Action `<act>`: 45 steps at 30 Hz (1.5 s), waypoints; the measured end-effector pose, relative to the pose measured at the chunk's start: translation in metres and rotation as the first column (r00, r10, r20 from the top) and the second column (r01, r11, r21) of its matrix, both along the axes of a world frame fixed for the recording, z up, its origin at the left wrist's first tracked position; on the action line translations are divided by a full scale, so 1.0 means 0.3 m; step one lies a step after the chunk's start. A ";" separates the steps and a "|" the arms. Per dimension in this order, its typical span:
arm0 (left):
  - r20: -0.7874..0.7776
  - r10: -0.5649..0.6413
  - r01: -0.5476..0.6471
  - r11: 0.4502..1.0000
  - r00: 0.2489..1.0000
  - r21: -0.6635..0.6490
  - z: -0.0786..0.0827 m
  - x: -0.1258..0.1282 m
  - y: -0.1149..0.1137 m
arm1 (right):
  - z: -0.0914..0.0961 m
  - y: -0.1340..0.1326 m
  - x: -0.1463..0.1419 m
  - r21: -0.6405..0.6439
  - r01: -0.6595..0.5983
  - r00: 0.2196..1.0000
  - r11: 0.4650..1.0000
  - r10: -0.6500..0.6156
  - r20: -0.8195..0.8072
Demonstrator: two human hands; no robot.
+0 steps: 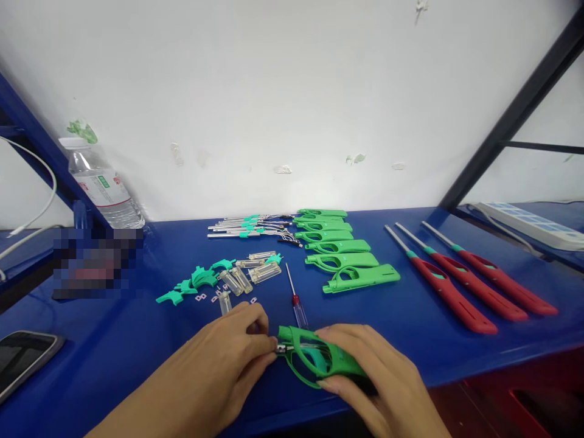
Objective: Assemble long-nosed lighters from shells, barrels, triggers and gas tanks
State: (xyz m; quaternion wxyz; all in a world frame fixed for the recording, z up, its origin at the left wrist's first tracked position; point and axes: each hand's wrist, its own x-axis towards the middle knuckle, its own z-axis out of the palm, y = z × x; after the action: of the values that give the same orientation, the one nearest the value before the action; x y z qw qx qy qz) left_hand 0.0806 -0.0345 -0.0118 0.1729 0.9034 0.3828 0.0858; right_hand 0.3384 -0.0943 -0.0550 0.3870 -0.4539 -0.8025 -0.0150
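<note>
My right hand [371, 368] grips a green lighter casing [298, 337] near the table's front edge, fingers on top and thumb along the near side. Inside the casing's opening shows a teal trigger [318, 359]. At the casing's left end, my left hand [237, 350] pinches a small metal piece [281, 348] between thumb and forefinger; most of it is hidden by the fingertips. Just beyond the casing lies a screwdriver [298, 310] with a red and clear handle. Clear fuel tanks [265, 272] and teal triggers [205, 277] are scattered beyond my left hand.
Several green casings [342, 261] line up at the back middle, beside metal lighter tubes with wires [249, 231]. Three red lighters [456, 286] lie at right. A water bottle [103, 185] and a phone [27, 359] are at left; a power strip [531, 225] sits far right.
</note>
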 end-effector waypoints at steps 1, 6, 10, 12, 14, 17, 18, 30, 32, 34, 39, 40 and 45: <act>0.009 0.000 0.000 1.000 1.000 -0.002 -0.004 0.003 0.001 | 0.000 0.001 0.000 -0.002 0.000 1.000 1.000 0.000 0.001; 0.019 -0.034 0.034 0.999 0.999 -0.038 -0.002 0.009 0.019 | 0.004 -0.002 -0.002 -0.013 0.001 1.000 1.000 -0.001 -0.014; 0.073 -0.067 0.075 0.990 0.995 -0.116 0.017 -0.033 0.008 | 0.004 -0.009 -0.003 -0.025 0.000 1.000 1.000 -0.001 -0.027; 0.078 -0.056 0.066 0.989 0.995 -0.130 0.021 -0.060 -0.004 | 0.003 -0.009 -0.004 -0.031 0.005 0.999 1.000 -0.006 -0.034; 0.056 -0.058 0.066 0.986 0.997 -0.151 0.022 -0.076 -0.012 | 0.003 -0.008 -0.005 -0.034 0.004 0.999 0.999 -0.005 -0.041; 0.025 -0.075 0.078 0.978 0.997 -0.195 0.024 -0.071 -0.012 | 0.006 -0.006 -0.006 -0.029 -0.003 0.999 1.000 0.001 -0.045; 0.024 -0.080 0.083 0.975 0.997 -0.204 0.025 -0.065 -0.010 | 0.006 -0.006 -0.006 -0.027 -0.002 0.999 1.000 0.001 -0.043; 0.037 -0.068 0.073 0.985 0.997 -0.157 0.030 -0.034 -0.005 | 0.005 -0.012 -0.004 -0.048 -0.002 0.999 0.999 -0.001 -0.050; 0.059 -0.061 0.069 0.986 0.996 -0.152 0.030 -0.033 -0.006 | 0.006 -0.010 -0.004 -0.051 -0.003 0.998 0.999 0.000 -0.058; 0.077 -0.057 0.068 0.985 0.995 -0.156 0.027 -0.035 -0.007 | 0.008 -0.008 -0.006 -0.055 -0.008 0.998 0.998 0.004 -0.068; 0.092 -0.032 0.044 0.990 0.995 -0.131 0.005 -0.049 -0.012 | 0.006 -0.005 -0.008 -0.073 -0.015 0.997 0.997 0.009 -0.082; 0.089 -0.027 0.038 0.992 0.996 -0.121 0.000 -0.051 -0.014 | 0.004 -0.006 -0.005 -0.069 -0.019 0.996 0.997 0.012 -0.087; 0.073 0.000 0.007 0.996 0.997 -0.094 -0.007 -0.056 -0.027 | -0.005 -0.027 0.035 -0.013 -0.018 0.988 1.000 0.016 -0.154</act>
State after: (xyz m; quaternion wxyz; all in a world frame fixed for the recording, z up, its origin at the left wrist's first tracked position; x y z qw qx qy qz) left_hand 0.0639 -0.0425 -0.0139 0.2294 0.8911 0.3784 0.1002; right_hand 0.3490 -0.1022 -0.0565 0.4446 -0.4496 -0.7742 0.0288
